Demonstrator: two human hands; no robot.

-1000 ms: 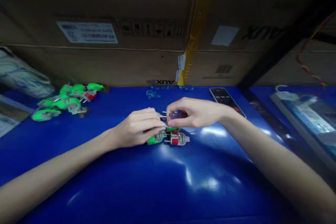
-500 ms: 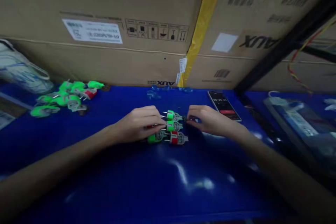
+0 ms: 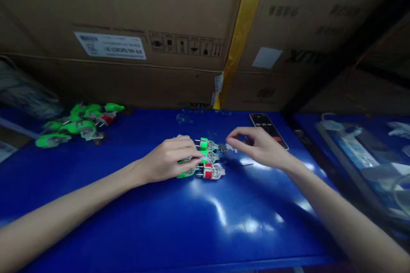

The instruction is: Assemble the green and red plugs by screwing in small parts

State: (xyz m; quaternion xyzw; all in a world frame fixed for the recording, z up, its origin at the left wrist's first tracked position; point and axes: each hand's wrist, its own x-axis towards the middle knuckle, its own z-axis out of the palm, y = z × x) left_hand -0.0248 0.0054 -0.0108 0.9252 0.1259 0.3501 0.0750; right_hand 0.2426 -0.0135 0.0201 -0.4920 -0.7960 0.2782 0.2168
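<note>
Several open plug halves lie in a cluster mid-table, inner parts facing up: a green plug point(image 3: 207, 144) at the back, a middle green plug point(image 3: 211, 156), and a red plug point(image 3: 214, 171) in front. My left hand point(image 3: 171, 158) is closed at the prong end of the middle green plug and partly covers more green plugs behind it. Small dark screws point(image 3: 222, 148) and a whitish small part point(image 3: 229, 148) sit right of the back plug. Just above them is my right hand point(image 3: 256, 144), thumb and forefinger pinched together; anything between the tips is too small to make out.
A heap of green plugs point(image 3: 80, 124) lies at left, with a red one among them. Clear bluish small pieces point(image 3: 185, 116) lie before the large cardboard box point(image 3: 179, 4). A phone point(image 3: 267, 128) running a timer is behind my right hand; a plastic container point(image 3: 361, 153) stands at right.
My right hand has shifted slightly right, away from the back plug, uncovering the small screws and whitish part. My left hand stays at the plugs. The camera view has shifted slightly.
</note>
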